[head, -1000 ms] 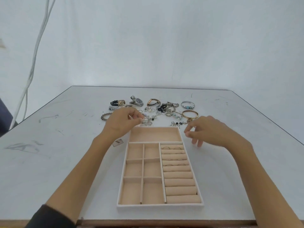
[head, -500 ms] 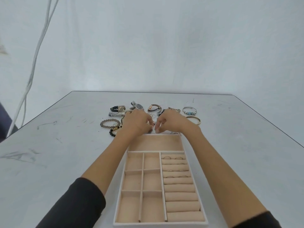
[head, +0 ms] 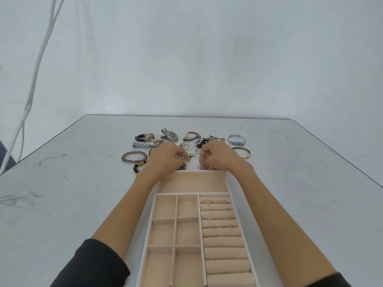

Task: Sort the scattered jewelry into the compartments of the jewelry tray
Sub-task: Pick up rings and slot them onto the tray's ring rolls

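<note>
Now both hands are at the far rim of the tray (head: 227,182), in the near edge of the jewelry (head: 191,146) scattered on the table (head: 83,183). Right hand (head: 219,157) pinches a small hoop (head: 199,166) in its fingertips, just beyond the rim. Left hand (head: 165,158) is curled over silver pieces, grip not discernible; thin rings (head: 207,201) sit in the tray's far-right rolls.

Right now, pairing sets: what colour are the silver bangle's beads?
Light blue, on the silver bangle; head view.
</note>
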